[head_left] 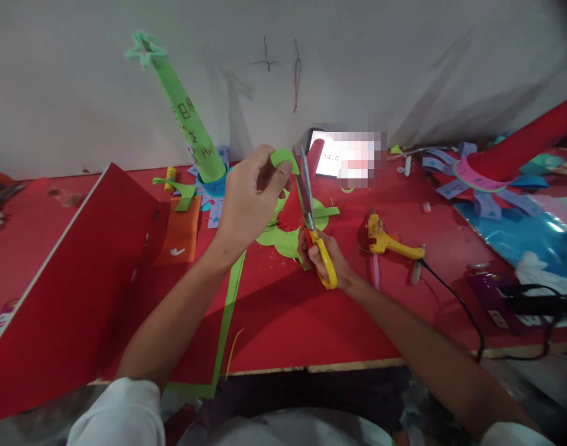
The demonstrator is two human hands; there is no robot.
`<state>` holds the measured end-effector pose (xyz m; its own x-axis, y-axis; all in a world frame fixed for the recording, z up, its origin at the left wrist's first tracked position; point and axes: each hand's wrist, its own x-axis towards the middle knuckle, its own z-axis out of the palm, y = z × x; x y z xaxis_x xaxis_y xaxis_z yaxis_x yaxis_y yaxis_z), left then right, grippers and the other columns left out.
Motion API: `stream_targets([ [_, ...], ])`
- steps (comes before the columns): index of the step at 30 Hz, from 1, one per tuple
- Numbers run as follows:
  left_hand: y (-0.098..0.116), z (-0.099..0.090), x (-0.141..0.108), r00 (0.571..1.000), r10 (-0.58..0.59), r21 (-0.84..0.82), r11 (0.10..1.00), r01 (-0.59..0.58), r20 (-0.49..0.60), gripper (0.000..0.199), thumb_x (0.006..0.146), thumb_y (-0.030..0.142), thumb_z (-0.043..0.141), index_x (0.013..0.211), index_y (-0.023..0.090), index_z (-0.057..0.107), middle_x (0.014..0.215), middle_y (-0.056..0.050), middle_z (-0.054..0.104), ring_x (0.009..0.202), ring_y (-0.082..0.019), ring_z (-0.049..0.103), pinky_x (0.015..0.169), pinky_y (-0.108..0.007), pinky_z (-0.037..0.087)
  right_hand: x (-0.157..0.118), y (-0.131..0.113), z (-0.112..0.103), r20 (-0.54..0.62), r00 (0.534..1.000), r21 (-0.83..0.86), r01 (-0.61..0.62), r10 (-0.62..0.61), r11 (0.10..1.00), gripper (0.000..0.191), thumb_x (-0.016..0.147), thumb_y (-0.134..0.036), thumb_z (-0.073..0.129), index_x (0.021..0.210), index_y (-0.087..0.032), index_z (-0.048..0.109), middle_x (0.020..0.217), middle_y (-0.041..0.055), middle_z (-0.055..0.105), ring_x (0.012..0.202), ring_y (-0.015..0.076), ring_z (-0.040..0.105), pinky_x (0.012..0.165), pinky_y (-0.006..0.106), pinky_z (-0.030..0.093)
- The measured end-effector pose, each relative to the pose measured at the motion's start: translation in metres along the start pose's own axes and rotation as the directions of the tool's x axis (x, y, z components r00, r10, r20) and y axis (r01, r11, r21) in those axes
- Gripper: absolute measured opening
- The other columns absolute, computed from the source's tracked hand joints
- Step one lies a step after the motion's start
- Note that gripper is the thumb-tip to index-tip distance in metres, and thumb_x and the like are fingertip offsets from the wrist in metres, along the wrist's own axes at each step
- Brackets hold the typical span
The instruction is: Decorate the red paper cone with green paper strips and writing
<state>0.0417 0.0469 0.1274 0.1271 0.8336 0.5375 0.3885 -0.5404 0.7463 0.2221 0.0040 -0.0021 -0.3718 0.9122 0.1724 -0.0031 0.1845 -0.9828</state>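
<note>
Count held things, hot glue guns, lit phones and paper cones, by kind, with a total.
Scissors, in the right hand: 1
Green paper piece, in the left hand: 1
Hot glue gun: 1
Lit phone: 1
Green paper cone: 1
Red paper cones: 2
Total: 7

Glue gun [391,243] is lying on the tabletop [292,334], right of the scissors [310,218]; phone [328,155] is standing behind, near the wall [404,62]. Paper cone [190,121] is rising at back left, glue stick [170,178] sitting left of its base.

On the green cone [185,114] I read what looks like "BM" and, lower, "Ha"; the phone [335,157] shows me "14:0", partly pixelated.
</note>
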Motion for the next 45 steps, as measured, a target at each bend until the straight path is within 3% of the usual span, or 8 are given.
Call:
stream_targets([
  [6,-0.002,0.001,0.000,0.999,0.030,0.034,0.999,-0.029,-0.021,0.026,0.102,0.046,0.058,0.086,0.025,0.060,0.073,0.002,0.067,0.062,-0.012,0.058,0.060,-0.029,0.047,-0.001,-0.005,0.001,0.005,1.000,-0.030,-0.014,0.015,0.999,0.070,0.081,-0.091,0.050,0.087,-0.022,0.051,0.073,-0.0022,0.048,0.058,0.0111,0.041,0.050,0.025,0.035],
  [14,0.000,0.003,-0.001,0.999,0.034,0.090,0.995,-0.032,-0.020,0.023,0.101,0.036,0.060,0.082,0.025,0.058,0.072,0.001,0.065,0.061,-0.013,0.057,0.059,-0.030,0.045,-0.002,-0.003,-0.001,0.004,1.000,-0.055,0.006,-0.006,0.998,0.068,0.084,-0.090,0.048,0.087,-0.022,0.051,0.071,-0.0025,0.048,0.058,0.0109,0.040,0.051,0.025,0.034],
  [21,-0.002,0.003,-0.003,0.999,0.029,0.095,0.995,-0.028,-0.013,0.021,0.102,0.041,0.060,0.089,0.025,0.062,0.070,0.002,0.065,0.063,-0.013,0.060,0.060,-0.031,0.047,-0.001,-0.008,0.000,0.000,1.000,-0.049,-0.016,0.016,0.999,0.069,0.081,-0.091,0.049,0.086,-0.022,0.050,0.070,-0.0028,0.048,0.057,0.0104,0.040,0.050,0.025,0.033],
  [45,-0.003,0.002,-0.002,0.998,0.063,0.129,0.990,-0.059,-0.026,0.022,0.101,0.039,0.060,0.084,0.025,0.059,0.070,0.001,0.061,0.064,-0.013,0.057,0.061,-0.029,0.045,-0.002,-0.011,0.000,-0.025,1.000,-0.060,-0.019,0.017,0.998,0.069,0.080,-0.091,0.051,0.083,-0.022,0.049,0.068,-0.0033,0.048,0.055,0.0096,0.039,0.048,0.024,0.033],
])
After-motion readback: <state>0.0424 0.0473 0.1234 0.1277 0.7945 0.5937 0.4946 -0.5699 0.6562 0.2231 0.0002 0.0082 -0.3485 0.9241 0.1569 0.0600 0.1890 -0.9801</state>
